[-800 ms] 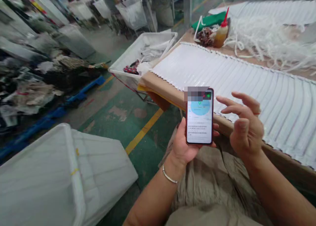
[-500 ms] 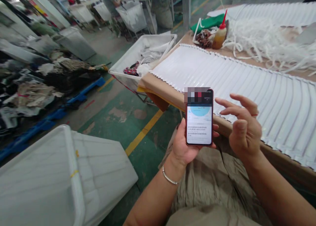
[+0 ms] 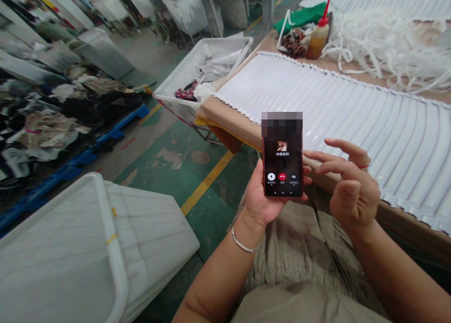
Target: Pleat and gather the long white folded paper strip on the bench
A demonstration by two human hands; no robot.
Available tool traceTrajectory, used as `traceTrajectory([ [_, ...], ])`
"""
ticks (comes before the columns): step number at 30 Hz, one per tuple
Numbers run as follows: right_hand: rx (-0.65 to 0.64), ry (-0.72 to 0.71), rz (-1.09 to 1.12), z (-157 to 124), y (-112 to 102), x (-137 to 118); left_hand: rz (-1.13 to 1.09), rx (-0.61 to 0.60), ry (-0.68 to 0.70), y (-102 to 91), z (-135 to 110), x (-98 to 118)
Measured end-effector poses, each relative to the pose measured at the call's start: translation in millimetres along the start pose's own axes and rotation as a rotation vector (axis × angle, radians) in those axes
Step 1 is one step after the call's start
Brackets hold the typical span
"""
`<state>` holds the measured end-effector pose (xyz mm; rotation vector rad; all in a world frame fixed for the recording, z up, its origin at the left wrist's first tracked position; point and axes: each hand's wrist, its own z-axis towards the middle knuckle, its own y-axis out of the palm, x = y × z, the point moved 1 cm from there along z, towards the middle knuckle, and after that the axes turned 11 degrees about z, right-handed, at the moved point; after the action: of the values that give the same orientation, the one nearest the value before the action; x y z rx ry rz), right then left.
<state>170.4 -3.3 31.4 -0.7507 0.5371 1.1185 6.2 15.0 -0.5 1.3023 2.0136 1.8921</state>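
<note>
My left hand (image 3: 259, 200) is wrapped round a red-edged phone (image 3: 283, 161), held upright over my lap. Its screen is dark with round call buttons low down. A silver bangle (image 3: 241, 244) circles that wrist. My right hand (image 3: 347, 186) hovers just right of the phone, empty, fingers stretched out toward the screen, not touching it. Behind both hands runs a table (image 3: 229, 121) covered with a long row of overlapping white strips (image 3: 352, 111).
A white bin (image 3: 88, 252) stands low at my left on the green floor. Another white bin (image 3: 197, 74) with cloth scraps sits by the table's far corner. An oil bottle with a red nozzle (image 3: 319, 36) and loose white straps (image 3: 384, 50) lie on the table's far side.
The phone's screen has gone from a light page with a blue circle to a dark call screen. Both hands stay nearly where they were; the view has tipped slightly.
</note>
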Motion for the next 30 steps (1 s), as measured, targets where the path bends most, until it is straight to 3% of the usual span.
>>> traceTrajectory([
  [5,-0.053,-0.128,0.095,-22,0,-3,-0.014,0.082,-0.002,2.4,2,7],
  [10,-0.172,-0.168,0.069,-33,-2,-6,-0.03,0.099,0.019,5.1,3,9],
  [19,-0.145,-0.056,0.014,-26,-2,-5,-0.018,0.09,0.021,9.4,2,10],
  [30,-0.165,-0.055,0.0,-23,2,-3,-0.027,0.117,0.021,8.0,3,9],
])
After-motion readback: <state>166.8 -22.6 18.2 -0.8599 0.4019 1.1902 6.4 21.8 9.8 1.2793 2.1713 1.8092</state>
